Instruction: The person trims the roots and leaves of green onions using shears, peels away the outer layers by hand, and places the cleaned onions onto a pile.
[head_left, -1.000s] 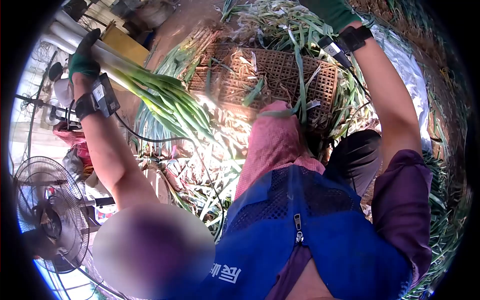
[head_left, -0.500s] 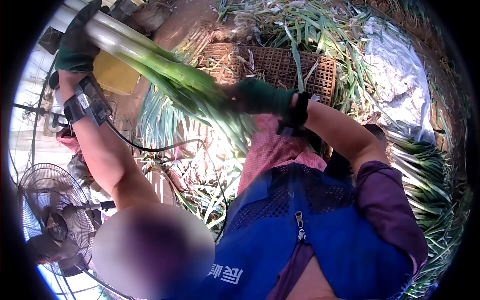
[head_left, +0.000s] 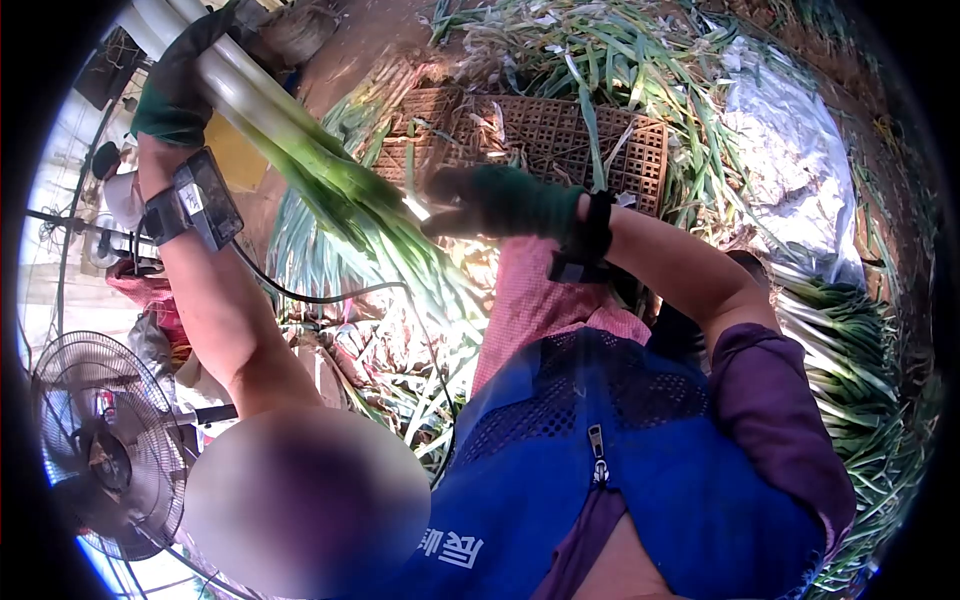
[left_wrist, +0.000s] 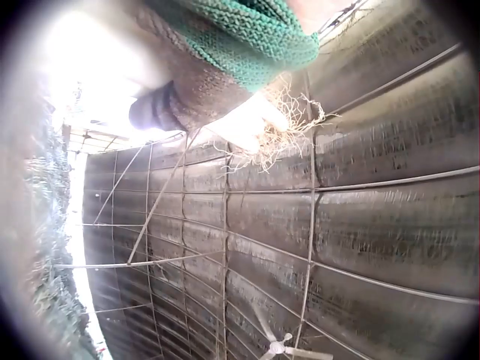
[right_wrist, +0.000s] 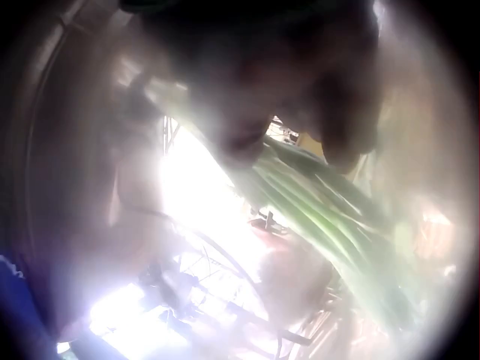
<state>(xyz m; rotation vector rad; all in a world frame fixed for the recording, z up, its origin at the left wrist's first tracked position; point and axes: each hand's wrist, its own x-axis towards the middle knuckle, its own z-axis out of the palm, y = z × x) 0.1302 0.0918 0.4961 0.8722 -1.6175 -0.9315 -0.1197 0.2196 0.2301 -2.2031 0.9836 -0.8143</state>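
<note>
My left hand (head_left: 185, 85), in a dark glove with a green cuff, grips thick green onions (head_left: 320, 165) around their white stems. The bunch slants down to the right, leaves lowest. Pale root ends with stringy roots (left_wrist: 281, 135) stick out past the left glove (left_wrist: 202, 67) in the left wrist view. Just right of the leaves is my gloved right hand (head_left: 505, 203), thumb and fingers spread apart. In the blurred right wrist view, dark right-hand fingers (right_wrist: 349, 142) overlap the green leaves (right_wrist: 322, 217).
A brown lattice crate (head_left: 645, 165) lies ahead, with loose leaves (head_left: 620, 60) heaped behind it. More green onions (head_left: 840, 350) are piled at the right, near a white plastic sheet (head_left: 790, 150). At lower left stands a fan (head_left: 105, 450). Pink cloth (head_left: 530, 290) covers a leg.
My right hand came from the upper right down to the onion leaves, and its fingers now show spread beside them. The left hand still holds the bunch, shifted slightly right since half a second ago.
</note>
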